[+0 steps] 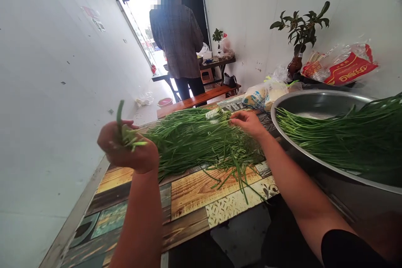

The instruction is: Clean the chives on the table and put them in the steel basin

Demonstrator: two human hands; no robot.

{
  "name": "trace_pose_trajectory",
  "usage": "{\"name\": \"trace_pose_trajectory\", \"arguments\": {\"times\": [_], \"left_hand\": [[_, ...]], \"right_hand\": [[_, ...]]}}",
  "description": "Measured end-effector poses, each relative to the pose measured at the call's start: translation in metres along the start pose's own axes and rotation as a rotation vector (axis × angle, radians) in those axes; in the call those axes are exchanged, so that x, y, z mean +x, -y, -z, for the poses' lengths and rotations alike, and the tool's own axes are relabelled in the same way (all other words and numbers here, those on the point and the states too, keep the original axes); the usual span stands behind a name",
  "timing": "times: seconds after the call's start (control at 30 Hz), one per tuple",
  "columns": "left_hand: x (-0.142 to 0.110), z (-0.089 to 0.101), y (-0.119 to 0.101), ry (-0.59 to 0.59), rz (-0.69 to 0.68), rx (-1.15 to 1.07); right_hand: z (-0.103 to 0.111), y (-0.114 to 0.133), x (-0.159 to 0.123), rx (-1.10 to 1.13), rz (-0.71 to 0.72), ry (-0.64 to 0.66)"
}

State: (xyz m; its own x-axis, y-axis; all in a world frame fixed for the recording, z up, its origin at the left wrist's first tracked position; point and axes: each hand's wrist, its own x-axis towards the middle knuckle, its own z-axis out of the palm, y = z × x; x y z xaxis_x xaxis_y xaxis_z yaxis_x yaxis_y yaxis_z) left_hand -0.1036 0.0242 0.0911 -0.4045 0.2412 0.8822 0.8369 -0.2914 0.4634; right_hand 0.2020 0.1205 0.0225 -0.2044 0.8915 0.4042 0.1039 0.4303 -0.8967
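Note:
My left hand (130,148) is raised over the left side of the table, its fingers curled round a small bunch of chives (128,136). Pale cut ends of that bunch stick out towards me. Across the tabletop lies a big pile of long green chives (185,138), with a pale band or wrap (214,113) near its stem ends. At those ends my right hand (248,123) pinches a few chive stems between thumb and fingers. Exactly how many it grips is too small to tell.
A large metal basin (301,102) with more chives (339,134) stands at the right. Behind it are plastic bags (266,94), a red packet (351,69) and a potted plant (300,29). Loose trimmings (238,171) litter the patterned table (188,192). Farther back, a person (177,37) stands by another table.

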Motion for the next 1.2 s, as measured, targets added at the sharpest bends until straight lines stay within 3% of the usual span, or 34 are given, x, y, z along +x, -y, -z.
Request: {"name": "trace_pose_trajectory", "arguments": {"times": [0.03,0.07,0.1,0.2,0.27,0.33,0.57,0.63,0.83,1.0,1.2], "left_hand": [[-0.001,-0.001,-0.003,-0.119,-0.044,0.034],[-0.004,-0.003,-0.008,-0.132,-0.097,0.044],[-0.009,-0.007,-0.014,-0.060,-0.153,0.046],[-0.036,-0.022,-0.031,0.409,-0.246,-0.073],[-0.058,-0.034,-0.038,0.695,-0.211,-0.130],[-0.075,-0.044,-0.041,0.903,-0.158,-0.116],[-0.085,-0.052,-0.033,1.108,-0.210,-0.182],[-0.085,-0.052,-0.033,1.098,-0.175,-0.193],[-0.088,-0.052,-0.035,0.862,0.057,-0.230],[-0.089,-0.052,-0.038,0.817,0.125,-0.269],[-0.087,-0.052,-0.036,0.830,0.247,-0.313]], "right_hand": [[-0.002,0.005,-0.002,0.056,-0.003,0.023],[-0.004,0.010,-0.005,0.076,0.007,0.043],[-0.007,0.014,-0.008,0.071,0.022,0.070],[-0.016,0.023,-0.016,0.033,0.064,0.186],[-0.022,0.025,-0.020,0.024,0.084,0.236],[-0.027,0.025,-0.022,0.031,0.097,0.231],[-0.034,0.023,-0.022,0.229,0.065,0.218],[-0.035,0.024,-0.021,0.276,0.039,0.198],[-0.049,0.021,-0.026,0.265,-0.122,0.205],[-0.058,0.027,-0.030,0.187,-0.170,0.168],[-0.050,0.035,-0.029,0.165,-0.270,0.075]]}}
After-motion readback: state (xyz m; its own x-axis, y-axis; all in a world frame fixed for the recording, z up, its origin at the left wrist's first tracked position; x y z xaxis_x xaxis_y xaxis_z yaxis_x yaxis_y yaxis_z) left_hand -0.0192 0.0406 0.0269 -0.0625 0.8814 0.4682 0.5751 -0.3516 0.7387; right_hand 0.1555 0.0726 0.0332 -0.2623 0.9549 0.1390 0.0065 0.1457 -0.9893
